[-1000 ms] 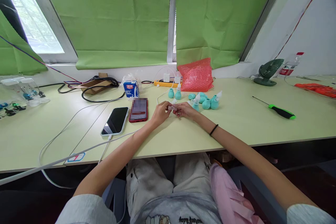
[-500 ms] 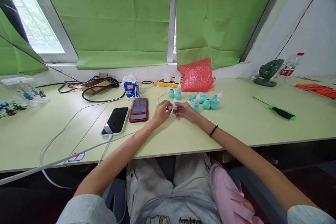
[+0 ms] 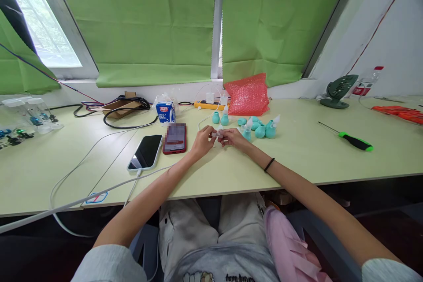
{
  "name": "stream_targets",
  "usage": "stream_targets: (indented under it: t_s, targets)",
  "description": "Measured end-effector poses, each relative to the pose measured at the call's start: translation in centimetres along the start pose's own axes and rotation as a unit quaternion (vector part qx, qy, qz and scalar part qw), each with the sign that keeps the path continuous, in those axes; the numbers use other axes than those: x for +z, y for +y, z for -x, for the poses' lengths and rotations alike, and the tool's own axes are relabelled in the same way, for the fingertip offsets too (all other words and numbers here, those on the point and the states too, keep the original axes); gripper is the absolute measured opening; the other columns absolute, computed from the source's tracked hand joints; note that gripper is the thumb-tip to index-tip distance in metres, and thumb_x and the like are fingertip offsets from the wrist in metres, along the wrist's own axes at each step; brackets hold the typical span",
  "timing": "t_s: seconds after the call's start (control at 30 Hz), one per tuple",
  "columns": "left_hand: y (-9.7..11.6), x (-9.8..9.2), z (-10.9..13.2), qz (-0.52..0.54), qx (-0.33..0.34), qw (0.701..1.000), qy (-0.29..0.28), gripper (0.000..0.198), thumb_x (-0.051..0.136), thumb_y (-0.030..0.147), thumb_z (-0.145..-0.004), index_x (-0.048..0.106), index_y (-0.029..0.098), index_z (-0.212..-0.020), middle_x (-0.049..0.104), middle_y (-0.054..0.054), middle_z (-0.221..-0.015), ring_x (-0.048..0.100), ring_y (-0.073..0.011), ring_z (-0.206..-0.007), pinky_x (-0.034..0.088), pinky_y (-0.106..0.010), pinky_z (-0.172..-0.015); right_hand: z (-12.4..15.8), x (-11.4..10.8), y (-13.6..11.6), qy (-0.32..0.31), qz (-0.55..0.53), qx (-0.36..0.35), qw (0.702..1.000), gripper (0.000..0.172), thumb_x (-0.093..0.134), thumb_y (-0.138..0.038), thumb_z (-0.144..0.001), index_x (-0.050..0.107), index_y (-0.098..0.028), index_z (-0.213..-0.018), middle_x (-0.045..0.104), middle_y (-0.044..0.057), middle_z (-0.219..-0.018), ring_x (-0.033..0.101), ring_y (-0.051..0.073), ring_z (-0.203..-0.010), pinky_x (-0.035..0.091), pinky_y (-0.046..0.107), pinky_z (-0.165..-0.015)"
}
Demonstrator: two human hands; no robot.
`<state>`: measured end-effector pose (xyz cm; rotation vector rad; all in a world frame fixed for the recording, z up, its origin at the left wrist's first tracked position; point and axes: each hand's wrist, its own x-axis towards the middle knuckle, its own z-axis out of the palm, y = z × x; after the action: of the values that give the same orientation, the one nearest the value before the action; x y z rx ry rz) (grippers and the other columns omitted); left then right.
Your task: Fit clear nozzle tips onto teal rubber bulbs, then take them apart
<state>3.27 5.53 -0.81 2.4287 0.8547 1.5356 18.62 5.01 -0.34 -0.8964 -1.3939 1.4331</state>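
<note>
Working at the middle of the pale green desk (image 3: 297, 158), a little in from the near edge. Pinches a small clear piece (image 3: 216, 134) from both sides at once. Left hand (image 3: 202, 139) curled, fingertips shut on the piece's left end. Right hand (image 3: 234, 138) curled the same way, fingertips closed on the right end, a black band (image 3: 269, 164) round the wrist. Holds the piece just above the desk top, long axis running left to right, straight across the gap between the two hands. Lies equally close to both, neither hand the nearer. Looks like hard, see-through plastic, a short pale stub; too small to tell more of its shape.

Just beyond the right hand, to the far right of it: a cluster of teal bulbs (image 3: 261, 128), rounded, smooth and rubbery-looking, some topped with white cone tips. Near the hand but not touching it.

Left of the left hand: a red phone (image 3: 175, 138) and a dark-screened phone (image 3: 145, 152), both flat, glossy, with a white cable (image 3: 82, 163) at the dark one's near end. Farther back, a blue-and-white carton (image 3: 165, 112) and crinkled red bubble wrap (image 3: 247, 94). Well apart on the right, a green-handled screwdriver (image 3: 352, 139) lying flat.
</note>
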Motion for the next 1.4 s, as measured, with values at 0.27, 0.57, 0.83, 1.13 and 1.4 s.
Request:
stream_targets:
  t_s: [0.27,0.57,0.83,1.13,1.4]
  targets:
    - [0.0,0.1,0.0,0.002,0.012,1.0,-0.001,0.015,0.05,0.002,-0.066,0.05,0.017,-0.071,0.051,0.002,-0.067,0.049,-0.0077,-0.059,0.046,-0.018,-0.053,-0.1,-0.1,0.3,0.012,0.026,-0.01,1.0,0.032,0.065,-0.042,-0.063,0.063,-0.011,-0.069,0.055,0.002,-0.058,0.05,0.009,-0.052,0.043,0.023,-0.047]
    - [0.1,0.0,0.0,0.006,0.003,1.0,-0.008,0.012,0.05,0.006,-0.066,0.05,0.016,-0.072,0.051,0.001,-0.067,0.05,-0.0083,-0.06,0.047,-0.019,-0.054,0.1,0.0,0.1,0.017,0.034,-0.018,0.999,0.031,0.064,-0.042,-0.063,0.062,-0.012,-0.068,0.055,0.001,-0.056,0.049,0.008,-0.048,0.042,0.023,-0.048]
    - [0.3,-0.2,0.0,-0.004,-0.024,0.999,-0.021,0.015,0.053,0.009,-0.064,0.053,0.016,-0.077,0.055,0.0,-0.07,0.05,-0.0097,-0.062,0.047,-0.02,-0.056,0.2,0.2,-0.2,0.038,-0.002,-0.008,0.999,0.029,0.065,-0.041,-0.062,0.06,-0.012,-0.064,0.052,0.0,-0.051,0.048,0.009,-0.046,0.041,0.023,-0.046]
    - [1.0,-0.6,-0.4,0.209,-0.219,0.949,-0.084,0.027,0.056,0.032,-0.071,0.056,0.013,-0.09,0.054,0.001,-0.058,0.052,-0.0086,-0.049,0.046,-0.02,-0.045,0.6,0.4,-0.5,0.052,0.03,-0.054,0.997,0.027,0.066,-0.039,-0.06,0.062,-0.012,-0.066,0.053,0.0,-0.056,0.048,0.008,-0.052,0.041,0.022,-0.049]
    - [-0.2,-0.4,-0.6,0.332,-0.265,0.902,-0.082,0.03,0.068,0.033,-0.061,0.059,0.012,-0.081,0.058,0.001,-0.056,0.054,-0.0081,-0.049,0.05,-0.022,-0.047,0.5,0.4,-0.4,0.043,-0.006,-0.043,0.998,0.027,0.065,-0.038,-0.06,0.064,-0.013,-0.07,0.055,0.001,-0.059,0.051,0.011,-0.055,0.043,0.023,-0.047]
